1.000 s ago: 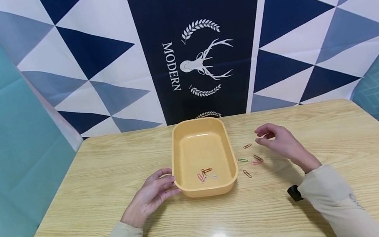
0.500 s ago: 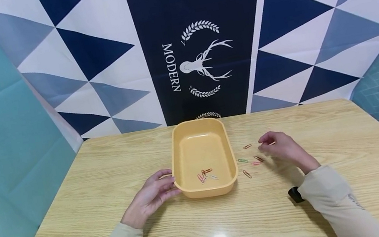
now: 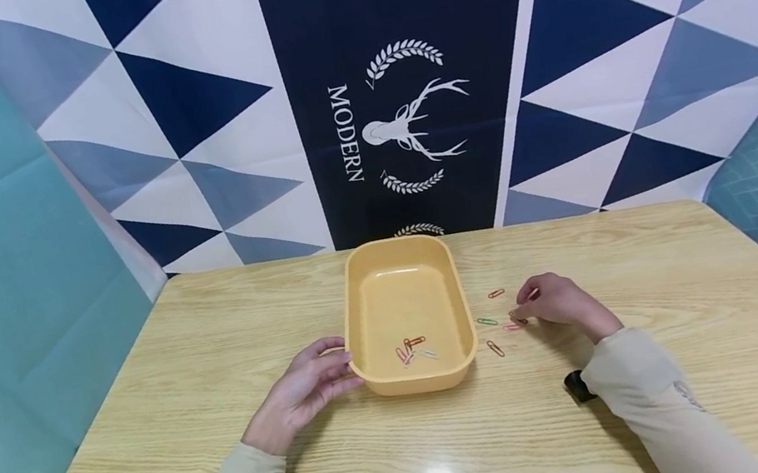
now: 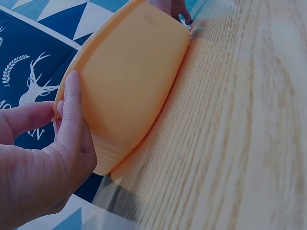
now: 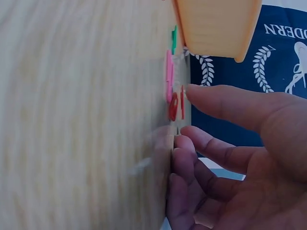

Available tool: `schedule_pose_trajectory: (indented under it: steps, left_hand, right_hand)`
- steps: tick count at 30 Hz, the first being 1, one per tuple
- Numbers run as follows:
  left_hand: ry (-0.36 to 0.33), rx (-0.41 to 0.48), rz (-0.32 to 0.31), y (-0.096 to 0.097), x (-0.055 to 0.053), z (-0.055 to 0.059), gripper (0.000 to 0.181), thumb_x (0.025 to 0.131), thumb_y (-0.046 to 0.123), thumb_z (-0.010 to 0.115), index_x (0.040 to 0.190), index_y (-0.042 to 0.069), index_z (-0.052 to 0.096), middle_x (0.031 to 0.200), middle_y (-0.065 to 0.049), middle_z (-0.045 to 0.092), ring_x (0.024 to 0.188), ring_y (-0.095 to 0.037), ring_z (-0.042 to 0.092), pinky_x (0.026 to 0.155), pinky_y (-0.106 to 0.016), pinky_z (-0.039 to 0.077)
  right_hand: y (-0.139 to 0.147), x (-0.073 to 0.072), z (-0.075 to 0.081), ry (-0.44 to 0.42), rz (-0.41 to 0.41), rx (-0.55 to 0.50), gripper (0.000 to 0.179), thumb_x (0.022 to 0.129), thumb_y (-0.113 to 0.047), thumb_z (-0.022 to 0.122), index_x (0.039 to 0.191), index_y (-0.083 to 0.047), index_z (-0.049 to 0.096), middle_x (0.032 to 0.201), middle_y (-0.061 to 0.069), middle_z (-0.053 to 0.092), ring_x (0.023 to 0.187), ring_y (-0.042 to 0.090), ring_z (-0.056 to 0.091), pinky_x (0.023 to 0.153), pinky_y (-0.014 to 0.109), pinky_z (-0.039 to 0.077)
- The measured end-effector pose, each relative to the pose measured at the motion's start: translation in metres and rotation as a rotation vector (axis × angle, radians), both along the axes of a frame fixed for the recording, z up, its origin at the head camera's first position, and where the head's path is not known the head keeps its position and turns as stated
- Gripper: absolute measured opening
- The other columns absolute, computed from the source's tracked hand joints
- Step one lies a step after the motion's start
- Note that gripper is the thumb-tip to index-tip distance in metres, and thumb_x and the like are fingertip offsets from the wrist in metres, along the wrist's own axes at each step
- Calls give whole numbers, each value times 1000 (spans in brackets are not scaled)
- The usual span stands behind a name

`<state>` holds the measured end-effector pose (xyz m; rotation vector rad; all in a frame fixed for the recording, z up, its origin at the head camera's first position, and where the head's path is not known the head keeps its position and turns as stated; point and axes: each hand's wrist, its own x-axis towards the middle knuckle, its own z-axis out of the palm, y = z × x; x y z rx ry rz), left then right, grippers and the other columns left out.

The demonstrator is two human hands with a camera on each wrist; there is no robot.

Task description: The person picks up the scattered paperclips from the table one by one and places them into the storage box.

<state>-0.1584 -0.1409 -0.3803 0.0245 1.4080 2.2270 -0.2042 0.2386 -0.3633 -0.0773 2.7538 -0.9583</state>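
A yellow plastic tray stands mid-table with several paper clips inside, near its front end. At its left side my left hand holds the rim, thumb on one face and fingers on the other in the left wrist view. My right hand is low over the table right of the tray, fingertips right at a brown paper clip. In the right wrist view its thumb and forefinger stand apart, close to a red paper clip. A pink paper clip lies beside that.
Also on the wooden table, right of the tray, lie a green paper clip, an orange-brown one farther back and a brown one nearer. A patterned cloth hangs behind the table's back edge.
My right hand has come down and nearer, from beside the rear orange-brown paper clip to the brown one. The left hand and the tray have stayed put.
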Motion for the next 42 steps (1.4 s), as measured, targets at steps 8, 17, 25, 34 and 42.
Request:
schedule_pose_trajectory:
  steps: [8, 17, 25, 34, 42]
  left_hand:
    - [-5, 9, 6, 0, 1, 1, 38, 95, -9, 49, 128, -11, 30, 105, -20, 58, 91, -25, 64, 83, -32, 58]
    - [8, 21, -5, 0, 0, 0, 30, 95, -9, 47, 122, -9, 34, 101, -17, 59, 88, -22, 64, 80, -31, 59]
    - [1, 23, 1, 1, 0, 0, 24, 95, -10, 46, 117, -5, 37, 99, -15, 59, 86, -21, 63, 80, -31, 59]
    - [-5, 22, 2, 0, 1, 0, 24, 95, -10, 47, 116, -5, 38, 97, -15, 59, 86, -21, 63, 81, -32, 58]
    - [-4, 10, -2, 0, 1, 1, 29, 96, -8, 47, 121, -7, 34, 98, -15, 58, 86, -20, 63, 82, -31, 58]
  right_hand:
    - [0, 0, -3, 58, 43, 21, 21, 78, -10, 73, 90, 3, 61, 83, 10, 58, 72, 21, 50, 60, 28, 41]
    - [1, 0, -3, 80, 87, 45, 14, 78, -2, 68, 88, 5, 62, 81, 9, 60, 66, 17, 51, 56, 27, 45]
    - [2, 2, -3, 105, 95, 55, 8, 76, 0, 66, 84, 3, 64, 79, 8, 60, 68, 18, 49, 57, 27, 41]
    - [6, 0, -4, 80, 42, 29, 6, 78, -2, 61, 82, 1, 63, 75, 6, 58, 66, 17, 48, 57, 27, 41]
    - [8, 0, -2, 14, -20, -27, 5, 82, -4, 59, 83, 0, 60, 72, 6, 58, 65, 17, 49, 57, 26, 41]
